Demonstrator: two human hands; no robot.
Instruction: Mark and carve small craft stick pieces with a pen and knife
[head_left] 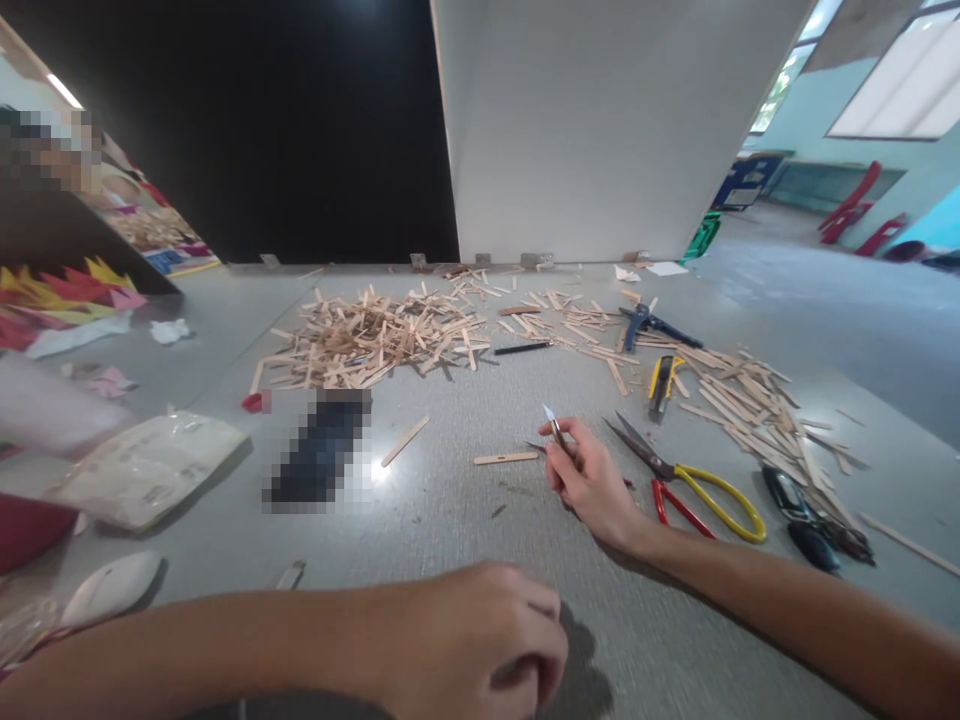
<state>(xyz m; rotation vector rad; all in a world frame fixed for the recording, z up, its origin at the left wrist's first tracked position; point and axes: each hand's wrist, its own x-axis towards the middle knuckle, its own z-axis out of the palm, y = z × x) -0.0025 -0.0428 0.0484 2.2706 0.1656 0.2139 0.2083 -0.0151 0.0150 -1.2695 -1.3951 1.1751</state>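
Observation:
My right hand (589, 478) is closed around a slim craft knife (553, 424), its pale blade pointing up and away. Just left of that hand, a wooden stick (504, 458) with small dark marks lies flat on the grey table (450, 530). My left hand (495, 635) is nearer to me, low in the view, its fingers curled under; whatever it may hold is hidden. Scissors (660, 465) with one yellow and one red handle rest right of my right hand. Another loose stick (405, 441) lies further left.
Behind are a heap of wooden sticks (382, 335), a black pen (523, 348), a yellow cutter (662, 387) and dark pliers (641, 325). More sticks (757, 400) and keys (847, 540) lie right. A plastic packet (161, 465) and white mouse (112, 588) are left. Upright panels (585, 130) stand behind.

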